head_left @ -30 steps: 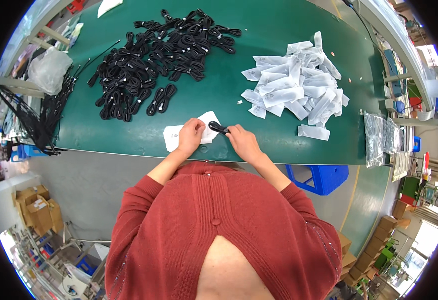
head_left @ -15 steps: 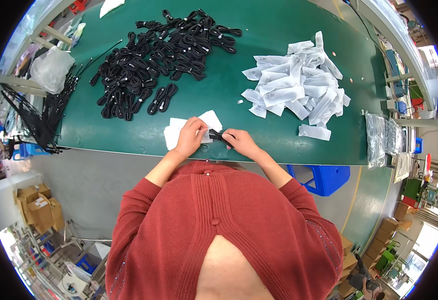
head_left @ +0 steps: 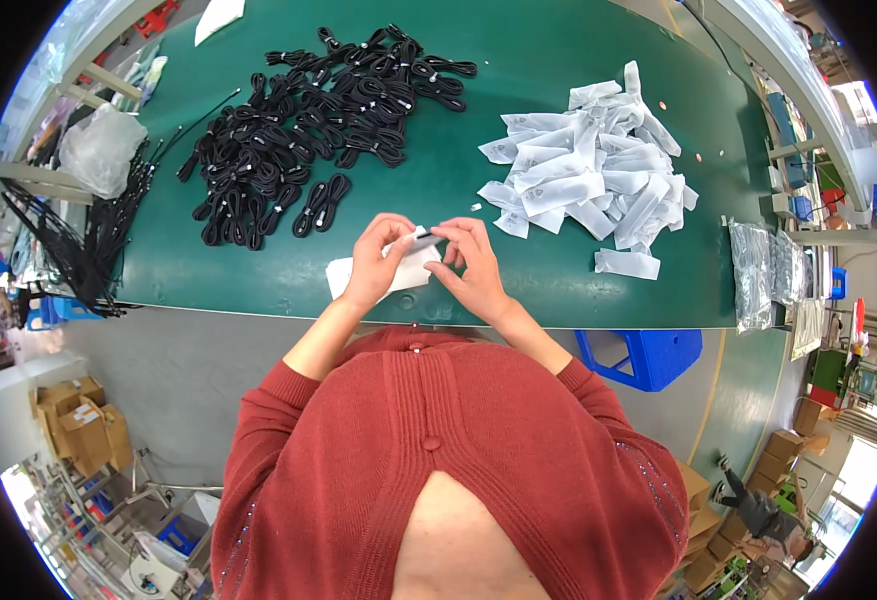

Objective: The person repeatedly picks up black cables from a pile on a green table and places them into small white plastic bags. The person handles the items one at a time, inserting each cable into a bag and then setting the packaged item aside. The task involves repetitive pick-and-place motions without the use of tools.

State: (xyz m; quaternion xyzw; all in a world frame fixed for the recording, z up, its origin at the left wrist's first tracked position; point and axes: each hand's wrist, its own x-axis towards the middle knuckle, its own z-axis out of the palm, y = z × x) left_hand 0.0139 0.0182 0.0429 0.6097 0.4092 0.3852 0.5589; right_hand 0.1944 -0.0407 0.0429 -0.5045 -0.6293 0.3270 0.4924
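Near the table's front edge, my left hand (head_left: 377, 262) pinches a small white translucent bag (head_left: 421, 243). A dark cable bundle shows through and at the bag's upper edge, mostly hidden by the bag and my fingers. My right hand (head_left: 473, 268) has its fingertips closed at the bag's right end, on the bundle, with its thumb held lower and apart. Under and beside my hands lie flat white bags (head_left: 340, 274). Beyond my left hand, a large pile of coiled black cables (head_left: 289, 135) covers the table. Two coils (head_left: 322, 204) lie at its near side.
To the right is a heap of filled white bags (head_left: 589, 165) on the green table (head_left: 359, 188). Long black cables (head_left: 89, 240) and a clear plastic bag (head_left: 104, 150) are at the left edge. Clear packs (head_left: 752, 275) hang at the right edge. A blue stool (head_left: 649, 358) stands below.
Both hands have moved slightly away from me. The cable bundle, bare in my right hand before, is now largely within the white bag. My right fingers have opened out somewhat.
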